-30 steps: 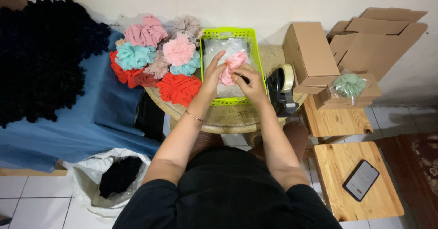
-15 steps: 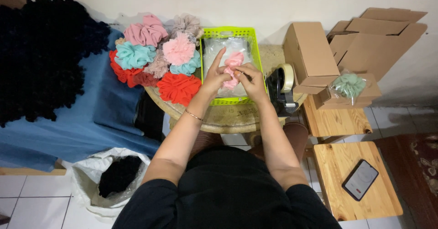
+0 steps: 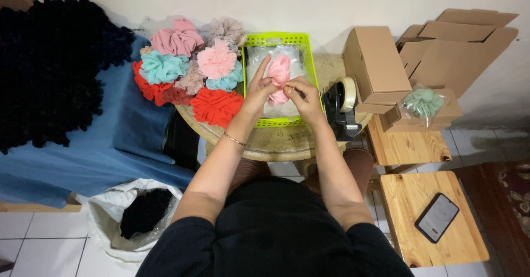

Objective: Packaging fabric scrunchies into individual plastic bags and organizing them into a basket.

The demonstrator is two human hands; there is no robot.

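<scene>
Both hands meet over a lime-green plastic basket [image 3: 310, 61] that sits on a small round desk [image 3: 276, 141]. The left hand [image 3: 258, 92] has its forefinger stretched up along the side of a pink scrunchie [image 3: 279, 72], the other fingers curled in against the lower end of it, so the hand is partly closed on the fabric. The right hand [image 3: 305, 97] is bunched close, fingertips pinched together at the scrunchie's lower edge; whether it grips the cloth itself or the clear wrapping around it cannot be told. The scrunchie lies lengthwise in the middle of the basket, on top of clear plastic bags [image 3: 259, 56] that fill the basket floor. A thin bracelet [image 3: 234, 139] circles the left wrist. Just left of the basket lies a heap of scrunchies [image 3: 193, 70] in pink, teal, beige and red, spilling off the desk edge onto blue cloth [image 3: 110, 144]. Further left is a mound of black fluffy fabric [image 3: 49, 72]. To the right of the basket stands a tape dispenser [image 3: 342, 103], then cardboard boxes [image 3: 381, 64], one carrying a bagged green scrunchie [image 3: 423, 102]. A phone [image 3: 436, 217] lies on a low wooden stool [image 3: 408, 199] at lower right, and a white bag [image 3: 105, 222] of dark cloth sits on the floor at lower left.
</scene>
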